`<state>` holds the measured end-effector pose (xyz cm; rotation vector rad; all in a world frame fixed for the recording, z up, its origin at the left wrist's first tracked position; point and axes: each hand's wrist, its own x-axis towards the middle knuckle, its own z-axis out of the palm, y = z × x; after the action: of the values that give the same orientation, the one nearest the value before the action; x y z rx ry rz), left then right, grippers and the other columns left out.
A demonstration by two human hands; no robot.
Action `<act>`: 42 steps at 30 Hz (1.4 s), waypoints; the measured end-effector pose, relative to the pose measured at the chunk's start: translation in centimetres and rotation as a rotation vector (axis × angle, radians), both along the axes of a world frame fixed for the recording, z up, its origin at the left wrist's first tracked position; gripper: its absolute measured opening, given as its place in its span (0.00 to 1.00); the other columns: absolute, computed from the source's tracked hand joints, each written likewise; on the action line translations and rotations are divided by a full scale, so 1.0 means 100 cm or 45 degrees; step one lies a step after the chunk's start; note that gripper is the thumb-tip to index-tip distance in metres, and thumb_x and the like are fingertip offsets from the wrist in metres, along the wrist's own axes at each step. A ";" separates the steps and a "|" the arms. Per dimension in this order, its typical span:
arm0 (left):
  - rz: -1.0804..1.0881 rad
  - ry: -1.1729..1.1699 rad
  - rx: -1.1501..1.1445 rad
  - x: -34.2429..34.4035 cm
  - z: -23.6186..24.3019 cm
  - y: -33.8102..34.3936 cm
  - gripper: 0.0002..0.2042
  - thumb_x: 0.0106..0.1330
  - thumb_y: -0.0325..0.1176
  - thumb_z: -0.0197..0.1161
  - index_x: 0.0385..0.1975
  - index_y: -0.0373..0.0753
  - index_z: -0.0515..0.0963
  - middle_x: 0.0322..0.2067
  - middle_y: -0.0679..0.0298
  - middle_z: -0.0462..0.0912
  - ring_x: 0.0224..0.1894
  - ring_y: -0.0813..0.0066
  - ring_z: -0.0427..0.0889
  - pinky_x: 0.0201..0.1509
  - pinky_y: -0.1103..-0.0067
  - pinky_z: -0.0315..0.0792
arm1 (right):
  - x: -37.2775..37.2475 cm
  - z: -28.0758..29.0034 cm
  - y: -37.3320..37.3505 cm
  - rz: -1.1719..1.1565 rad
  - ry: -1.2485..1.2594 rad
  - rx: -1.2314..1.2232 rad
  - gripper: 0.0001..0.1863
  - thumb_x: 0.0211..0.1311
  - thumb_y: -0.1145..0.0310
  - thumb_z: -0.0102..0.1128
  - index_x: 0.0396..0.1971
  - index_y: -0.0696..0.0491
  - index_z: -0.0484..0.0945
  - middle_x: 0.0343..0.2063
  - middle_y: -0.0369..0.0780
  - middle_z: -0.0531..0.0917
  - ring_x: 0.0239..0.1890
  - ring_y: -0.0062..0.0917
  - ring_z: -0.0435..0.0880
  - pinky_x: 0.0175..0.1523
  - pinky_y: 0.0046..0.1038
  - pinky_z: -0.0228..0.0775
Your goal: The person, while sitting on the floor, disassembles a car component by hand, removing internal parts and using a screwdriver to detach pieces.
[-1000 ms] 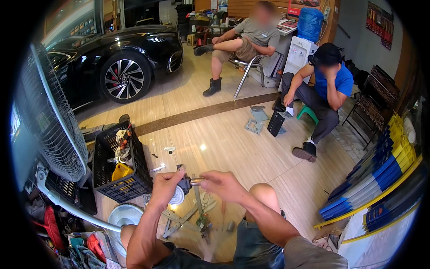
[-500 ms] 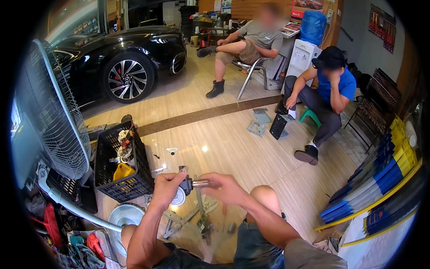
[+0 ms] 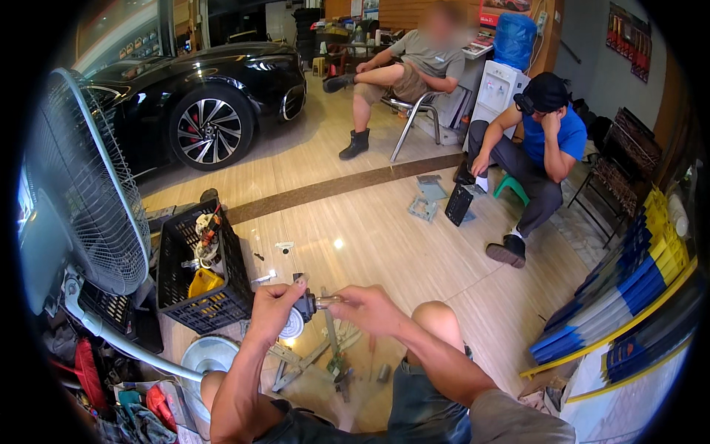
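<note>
My left hand (image 3: 272, 307) grips a small dark mechanical part (image 3: 304, 303) with a round white disc (image 3: 293, 324) under it. My right hand (image 3: 366, 308) pinches a short shiny metal shaft (image 3: 326, 300) that sticks out of that part to the right. Both hands are held over the wooden floor, just above a grey metal bracket frame (image 3: 310, 354) lying between my knees. My right knee (image 3: 435, 320) rises just right of my right hand.
A black plastic crate (image 3: 194, 272) with tools and a yellow item stands to the left. A large standing fan (image 3: 78, 192) leans at far left, its round base (image 3: 205, 354) by my left arm. Two people sit across the floor near a black car (image 3: 188, 96). Blue and yellow strips (image 3: 629, 281) lie at right.
My hands and the part stay almost where they were; the right fingers have shifted slightly on the shaft. The view has tilted a little.
</note>
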<state>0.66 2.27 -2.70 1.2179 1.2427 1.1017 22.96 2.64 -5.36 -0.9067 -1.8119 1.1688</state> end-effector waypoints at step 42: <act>0.005 -0.091 -0.044 0.012 0.008 0.010 0.20 0.66 0.46 0.65 0.25 0.31 0.83 0.19 0.68 0.79 0.19 0.88 0.72 0.21 0.86 0.64 | -0.003 0.007 0.003 -0.020 0.410 -0.201 0.16 0.68 0.64 0.59 0.46 0.61 0.78 0.33 0.39 0.84 0.35 0.16 0.81 0.40 0.20 0.74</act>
<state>1.89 3.27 -1.90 1.1410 1.2056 1.1127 22.64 2.95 -4.67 -0.7668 -1.4680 1.3766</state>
